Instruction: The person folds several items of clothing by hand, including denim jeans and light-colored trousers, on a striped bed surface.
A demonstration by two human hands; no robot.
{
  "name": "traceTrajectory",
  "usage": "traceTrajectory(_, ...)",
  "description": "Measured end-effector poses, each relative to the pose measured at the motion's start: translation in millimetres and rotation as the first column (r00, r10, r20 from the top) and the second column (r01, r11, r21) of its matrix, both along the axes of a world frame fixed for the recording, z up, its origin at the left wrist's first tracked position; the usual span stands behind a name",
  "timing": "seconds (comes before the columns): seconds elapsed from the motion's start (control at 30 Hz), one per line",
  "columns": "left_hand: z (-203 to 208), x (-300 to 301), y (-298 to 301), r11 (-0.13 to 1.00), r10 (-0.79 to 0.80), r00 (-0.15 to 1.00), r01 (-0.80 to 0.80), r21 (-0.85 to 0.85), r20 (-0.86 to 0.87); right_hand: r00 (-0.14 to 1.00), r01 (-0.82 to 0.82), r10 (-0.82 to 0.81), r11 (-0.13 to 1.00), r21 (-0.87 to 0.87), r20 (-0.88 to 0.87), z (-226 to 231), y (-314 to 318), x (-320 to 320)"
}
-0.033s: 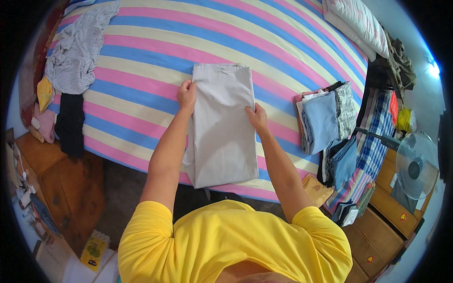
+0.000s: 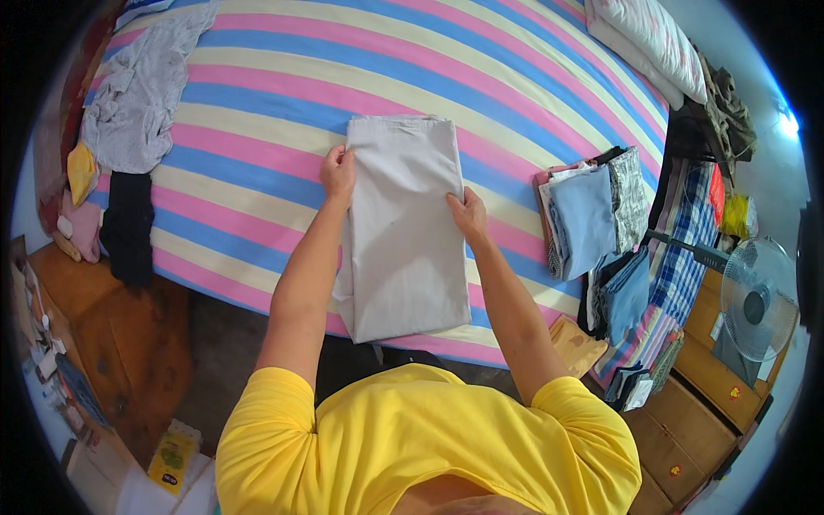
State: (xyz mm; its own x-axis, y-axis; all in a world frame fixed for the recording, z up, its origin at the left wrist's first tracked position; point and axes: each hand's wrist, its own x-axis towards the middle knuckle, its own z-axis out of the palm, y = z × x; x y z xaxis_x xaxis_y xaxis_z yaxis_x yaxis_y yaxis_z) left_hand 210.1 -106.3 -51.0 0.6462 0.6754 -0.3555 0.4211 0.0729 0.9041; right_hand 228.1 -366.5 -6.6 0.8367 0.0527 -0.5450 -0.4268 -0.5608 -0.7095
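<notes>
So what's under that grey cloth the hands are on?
The folded grey cloth lies on the striped bedspread, its near end hanging over the bed's edge. Both hands rest on its sides. Anything beneath it is covered.

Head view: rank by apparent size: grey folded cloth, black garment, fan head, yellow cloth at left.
1. grey folded cloth
2. black garment and fan head: look alike, fisheye rim distorts, unranked
3. yellow cloth
</notes>
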Motion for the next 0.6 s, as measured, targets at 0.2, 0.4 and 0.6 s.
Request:
traceTrajectory(0.2, 5.5, -16.7, -2.7, 0.988, -0.145, 0.977, 0.151, 0.026, -0.158, 0.988, -0.145, 0.152, 0.952, -0.271, 0.008, -11.8, -9.5, -22.4)
traceTrajectory(0.4, 6.1, -127.0, -36.1, 0.872, -0.201, 0.898, 0.346, 0.347, -0.392, 0.989, 0.054, 0.004, 0.919, -0.39, 0.146, -26.0, -59.0, -104.2)
traceTrajectory(0.6, 23.1, -264.8, -81.3, 0.826, -0.348, 0.704, 0.542, 0.152, -0.619, 0.973, -0.076, 0.03, 0.978, -0.193, -0.23, -21.4, -133.2, -201.7)
